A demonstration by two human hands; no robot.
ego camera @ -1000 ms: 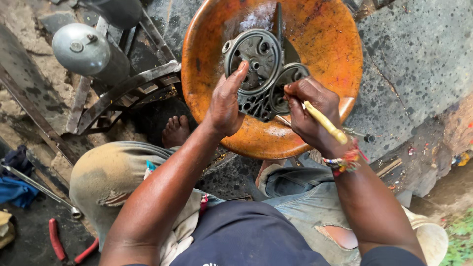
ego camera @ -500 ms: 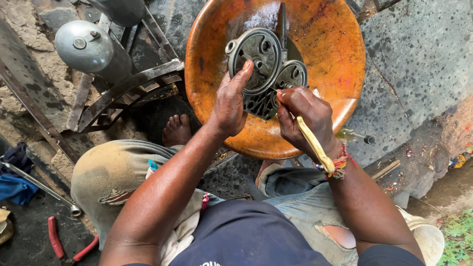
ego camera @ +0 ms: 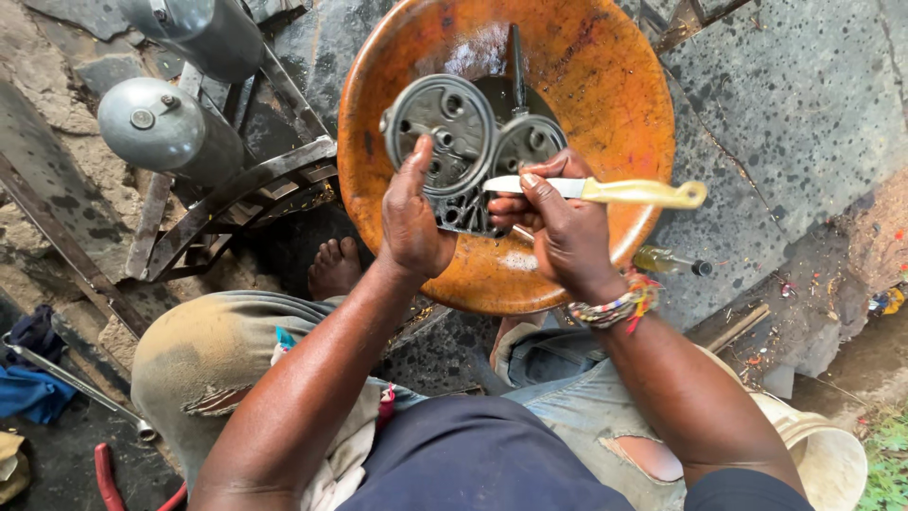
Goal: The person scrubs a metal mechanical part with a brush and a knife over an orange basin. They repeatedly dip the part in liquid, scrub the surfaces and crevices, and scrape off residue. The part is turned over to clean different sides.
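basin [ego camera: 605,85], wide and orange, served as the landmark: over its middle the left hand [ego camera: 413,222] was clamped on the lower edge of a grey cast-metal engine part [ego camera: 454,132] with two round sections, thumb pressed to its face. beside it, over the basin's near side, the right hand [ego camera: 558,232] was closed around a yellow-handled brush [ego camera: 615,191], held level, its head end touching the part. left of the basin lay a grey metal cylinder [ego camera: 156,128]; just right of it, a small bottle [ego camera: 667,260].
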